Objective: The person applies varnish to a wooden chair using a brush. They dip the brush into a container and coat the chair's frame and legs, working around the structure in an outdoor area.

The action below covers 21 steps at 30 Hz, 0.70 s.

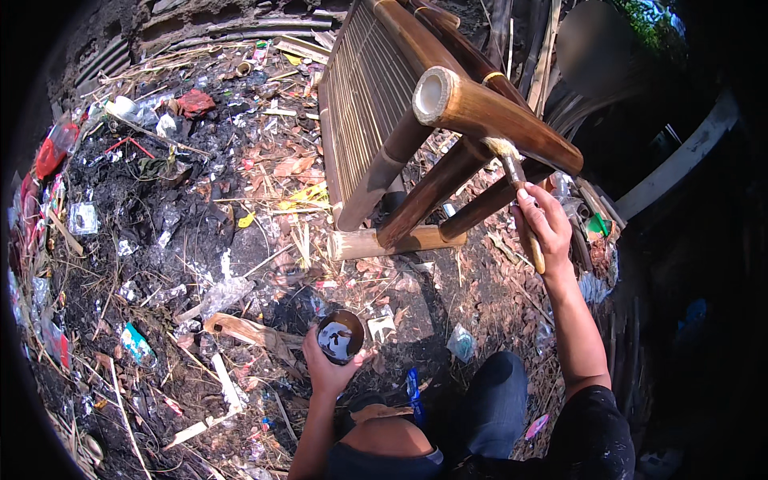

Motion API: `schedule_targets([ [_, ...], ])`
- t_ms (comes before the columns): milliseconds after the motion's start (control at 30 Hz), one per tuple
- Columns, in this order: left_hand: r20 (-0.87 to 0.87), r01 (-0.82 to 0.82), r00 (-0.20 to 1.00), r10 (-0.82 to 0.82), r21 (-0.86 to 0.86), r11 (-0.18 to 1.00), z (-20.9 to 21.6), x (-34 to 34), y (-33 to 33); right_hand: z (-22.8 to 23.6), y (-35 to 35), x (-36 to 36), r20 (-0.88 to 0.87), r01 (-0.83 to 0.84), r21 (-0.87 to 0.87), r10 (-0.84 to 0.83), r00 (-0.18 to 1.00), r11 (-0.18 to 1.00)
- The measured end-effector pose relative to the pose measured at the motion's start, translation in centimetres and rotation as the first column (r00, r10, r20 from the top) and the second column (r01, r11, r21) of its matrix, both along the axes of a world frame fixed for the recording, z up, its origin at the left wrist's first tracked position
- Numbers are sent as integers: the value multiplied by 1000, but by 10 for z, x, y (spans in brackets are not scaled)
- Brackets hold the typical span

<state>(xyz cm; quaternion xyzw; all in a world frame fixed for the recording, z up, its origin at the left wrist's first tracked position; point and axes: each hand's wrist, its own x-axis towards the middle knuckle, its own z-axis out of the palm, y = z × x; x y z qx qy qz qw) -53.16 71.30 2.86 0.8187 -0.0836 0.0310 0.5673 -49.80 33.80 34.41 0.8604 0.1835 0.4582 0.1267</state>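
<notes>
A piece of brown bamboo furniture stands tilted in front of me, with thick glossy poles and a slatted panel. My right hand is closed around the wooden handle of a paintbrush. Its pale bristles touch the underside of the upper thick pole, near a joint with a darker crosspiece. Lower down, my left hand grips a small dark cup, held upright with shiny dark liquid inside. Cup and furniture are well apart.
Litter, dry leaves and bamboo scraps cover the dirt ground, with a red plastic piece at the far left. A long split bamboo piece lies beside the cup. Bamboo strips lean behind the furniture. A pale curved beam stands at the right.
</notes>
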Motion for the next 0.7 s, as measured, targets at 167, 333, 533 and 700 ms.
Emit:
schedule_targets([
  [167,17,-22,1000,21,57,998,-1,-2,1,-44,-102,-13,203,111,378,-199,959,919],
  [333,-17,14,1000,-15,-22,1000,7,0,-10,-60,-178,-27,218,-41,890,-345,913,454],
  [533,-26,-22,1000,18,-169,985,20,2,-12,-36,-104,-12,92,-91,795,30,995,599],
  [700,-98,-13,995,-2,-150,989,38,-4,-45,-67,-202,-28,196,-145,965,-230,953,220],
])
